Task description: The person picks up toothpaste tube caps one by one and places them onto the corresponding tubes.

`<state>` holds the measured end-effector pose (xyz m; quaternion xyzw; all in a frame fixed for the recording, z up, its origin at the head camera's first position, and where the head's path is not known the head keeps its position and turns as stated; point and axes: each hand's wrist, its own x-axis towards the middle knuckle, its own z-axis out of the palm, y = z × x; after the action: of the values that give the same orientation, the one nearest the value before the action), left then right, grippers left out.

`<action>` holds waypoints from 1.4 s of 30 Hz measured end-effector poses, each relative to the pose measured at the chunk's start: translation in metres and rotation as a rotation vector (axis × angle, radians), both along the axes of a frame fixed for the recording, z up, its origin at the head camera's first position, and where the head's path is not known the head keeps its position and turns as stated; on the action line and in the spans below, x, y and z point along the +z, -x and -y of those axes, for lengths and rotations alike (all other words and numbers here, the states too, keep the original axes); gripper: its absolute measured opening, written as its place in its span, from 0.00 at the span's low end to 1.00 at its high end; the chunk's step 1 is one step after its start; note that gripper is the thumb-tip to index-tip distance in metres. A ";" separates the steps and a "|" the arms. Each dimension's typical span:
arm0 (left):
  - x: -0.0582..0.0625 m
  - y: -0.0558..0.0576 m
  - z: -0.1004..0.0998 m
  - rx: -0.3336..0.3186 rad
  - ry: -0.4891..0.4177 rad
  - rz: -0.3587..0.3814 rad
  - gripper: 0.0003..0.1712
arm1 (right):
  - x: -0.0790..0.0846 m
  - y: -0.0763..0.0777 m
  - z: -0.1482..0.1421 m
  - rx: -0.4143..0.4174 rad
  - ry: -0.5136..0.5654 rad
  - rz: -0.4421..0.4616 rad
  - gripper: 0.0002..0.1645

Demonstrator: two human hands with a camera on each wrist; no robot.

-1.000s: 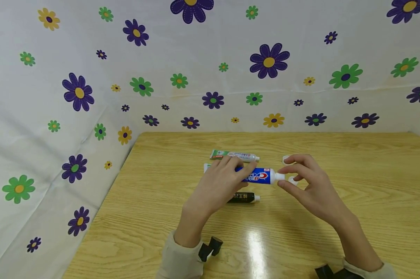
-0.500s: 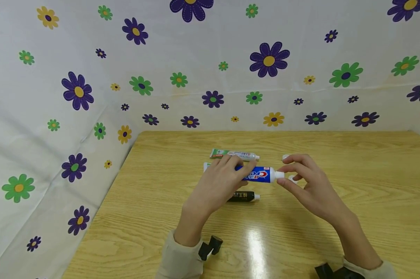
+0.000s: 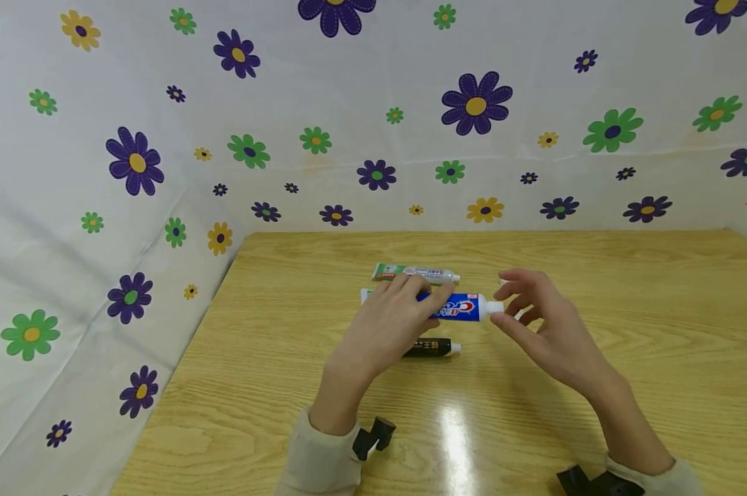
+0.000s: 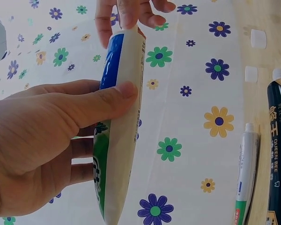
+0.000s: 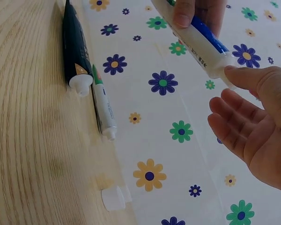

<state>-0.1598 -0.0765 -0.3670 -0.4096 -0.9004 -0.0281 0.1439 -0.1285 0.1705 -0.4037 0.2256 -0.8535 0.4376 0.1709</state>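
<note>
Far L: white cloth [image 3: 69,275] w/ purple, green & yellow flower print, running along L side and behind table [image 3: 249,386]. Table: light wood-grain top, glare patch nr front. Next: L sleeve [image 3: 323,451], beige, w/ black wrist device [image 3: 382,434] at cuff. L hand [image 3: 388,324]: fingers clamped on mid-body of blue toothpaste tube [image 3: 463,307], thumb across one face, other fingers behind. Tube is held above table, approx. level in head view, white end [image 3: 496,307] pointing R; lower body shows green in L wrist view. Beyond it: green-and-white tube [image 3: 416,273], flat on table, nozzle to R. Near side: black tube [image 3: 432,347], also flat, nozzle to R, partly hidden by L hand in head view; "QUEEN BEE" legible in L wrist view. R of tubes: 2 loose white caps [image 4: 258,39] on table, nr each other, mostly behind R hand [image 3: 555,334] in head view. R hand: thumb touching white end of blue toothpaste tube; other fingers apart from thumb, loosely bent; cannot tell if index makes contact. Far R: 2nd wrist device [image 3: 599,481], then R sleeve [image 3: 664,477], beige.
</note>
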 end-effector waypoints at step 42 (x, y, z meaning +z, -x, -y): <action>0.000 0.000 -0.003 -0.038 -0.058 0.013 0.26 | -0.002 -0.001 0.007 0.008 0.057 -0.196 0.13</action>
<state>-0.1601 -0.0733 -0.3669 -0.4221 -0.8922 -0.0595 0.1495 -0.1279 0.1638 -0.4060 0.2657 -0.8191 0.4380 0.2580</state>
